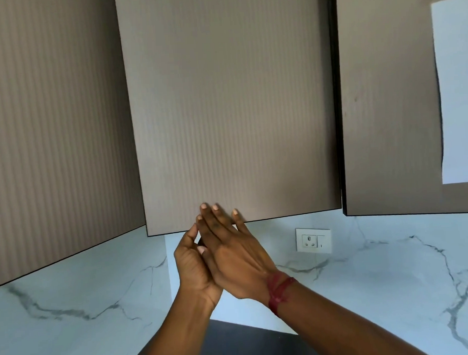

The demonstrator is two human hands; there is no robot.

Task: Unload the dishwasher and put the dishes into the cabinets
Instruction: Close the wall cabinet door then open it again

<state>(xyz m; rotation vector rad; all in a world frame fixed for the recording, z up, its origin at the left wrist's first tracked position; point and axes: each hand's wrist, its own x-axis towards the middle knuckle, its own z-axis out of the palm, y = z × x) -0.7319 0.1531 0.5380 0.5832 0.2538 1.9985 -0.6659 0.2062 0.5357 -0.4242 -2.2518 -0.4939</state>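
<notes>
A ribbed taupe upper cabinet door [231, 104] fills the middle of the view; its lower edge hangs just above my hands. My right hand [231, 253], with a red thread around the wrist, is stretched flat with fingers apart, and its fingertips rest against the door's bottom edge. My left hand [191, 263] is cupped beside and partly behind the right hand, palm toward it, holding nothing. No dish and no dishwasher is in view.
Another ribbed door [54, 132] stands at the left and a plain one [386, 101] at the right, with a white panel [458, 89] beyond. Marble-patterned backsplash [395, 277] carries a white wall socket [313, 240]. A dark countertop [236, 345] lies below.
</notes>
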